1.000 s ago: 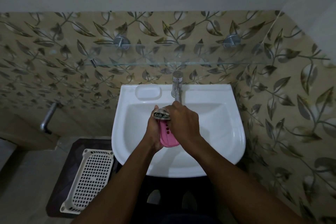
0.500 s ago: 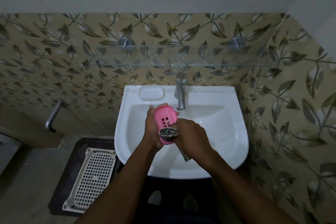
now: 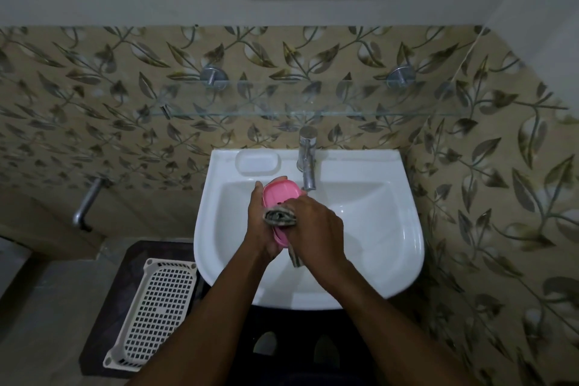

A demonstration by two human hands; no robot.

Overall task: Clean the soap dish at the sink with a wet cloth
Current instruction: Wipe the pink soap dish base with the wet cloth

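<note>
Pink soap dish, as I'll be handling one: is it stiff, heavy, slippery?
Probably stiff: the pink soap dish holds its oval shape in the left hand. Likely light, since one hand holds it up. Possibly slippery: smooth plastic under the cloth.

The left hand is holding the pink soap dish over the white sink; at its 4 o'clock, the right hand is pressing the bunched cloth on it.

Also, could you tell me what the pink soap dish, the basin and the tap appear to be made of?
The soap dish looks like moulded plastic: uniform pink, smooth, thin-rimmed. The basin seems glazed ceramic: white, glossy, with soft highlights. The tap appears to be chromed or polished metal: silvery and reflective.
</note>
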